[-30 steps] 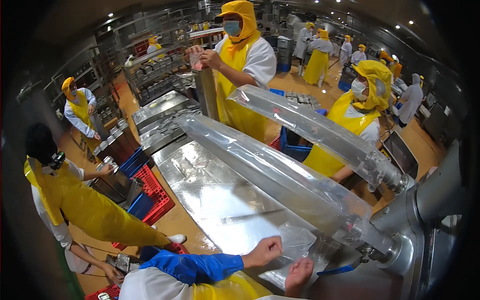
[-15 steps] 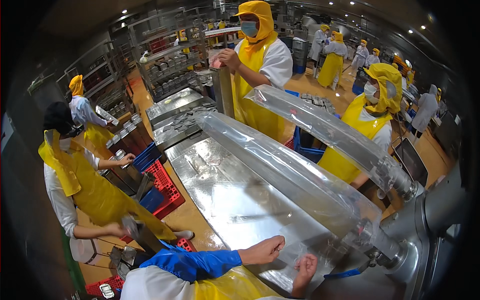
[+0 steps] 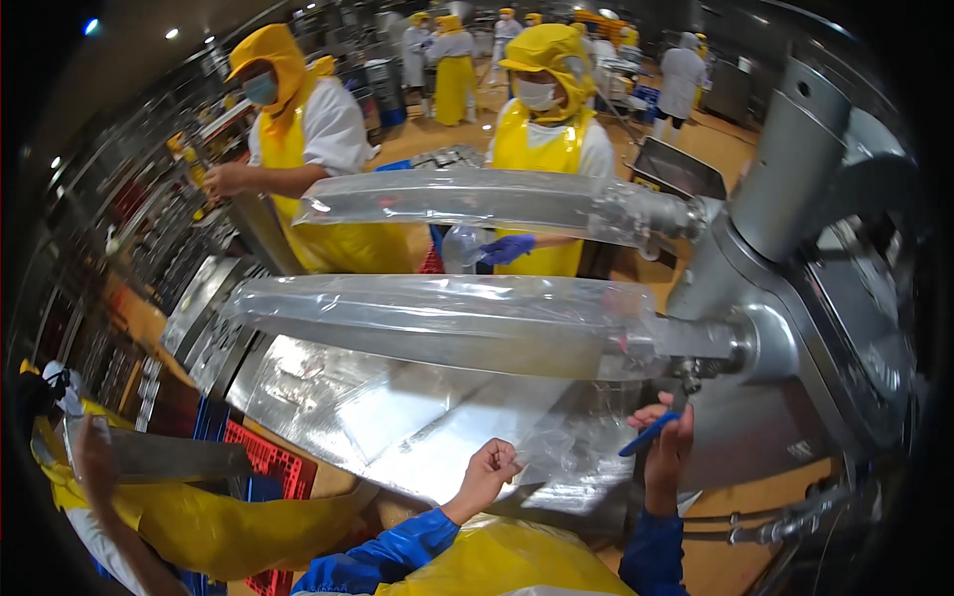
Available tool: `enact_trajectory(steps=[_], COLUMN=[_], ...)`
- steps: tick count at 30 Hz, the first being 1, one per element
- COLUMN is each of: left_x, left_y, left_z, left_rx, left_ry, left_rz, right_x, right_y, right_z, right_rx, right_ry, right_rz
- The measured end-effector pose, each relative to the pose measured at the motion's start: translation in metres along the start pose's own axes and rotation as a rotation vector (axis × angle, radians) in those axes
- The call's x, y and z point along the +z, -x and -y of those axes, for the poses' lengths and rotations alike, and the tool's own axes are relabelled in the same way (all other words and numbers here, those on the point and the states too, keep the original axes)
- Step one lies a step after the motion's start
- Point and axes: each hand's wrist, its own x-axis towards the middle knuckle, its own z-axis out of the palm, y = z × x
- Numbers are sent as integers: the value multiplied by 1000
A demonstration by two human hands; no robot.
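My right hand [image 3: 672, 442] curls round a blue lever handle [image 3: 644, 437] below the metal nozzle of the machine. My left hand [image 3: 487, 474] is closed in a pinch at the edge of thin, crumpled clear plastic film [image 3: 558, 455], which spreads over the steel table [image 3: 417, 427]. Above both hands a long clear plastic bag [image 3: 447, 310] is drawn over the near nozzle [image 3: 711, 343] and reaches far to the left. A second long clear bag [image 3: 467, 207] hangs on the far nozzle [image 3: 671, 214].
The grey machine body [image 3: 755, 263] stands at the right. Across the table are two co-workers in yellow aprons; one wears a purple glove [image 3: 509, 248]. Another co-worker [image 3: 189, 517] is at the near left, beside red crates [image 3: 273, 459]. Hoses [image 3: 765, 526] run at the lower right.
The view has turned to the right, towards the machine. My right hand has gone from beside the film to the blue lever. My left hand stays pinched by the film.
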Motion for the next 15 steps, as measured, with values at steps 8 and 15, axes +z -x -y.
enact_trajectory(steps=[8, 15], left_x=[5, 3], left_y=[-5, 16], left_z=[-35, -29], left_rx=[50, -25], left_ry=[-9, 55], left_rz=[1, -75], right_x=[20, 27], right_y=[-11, -10], right_z=[17, 15], right_rx=[185, 230], right_ry=[-147, 52], right_rz=[-143, -138])
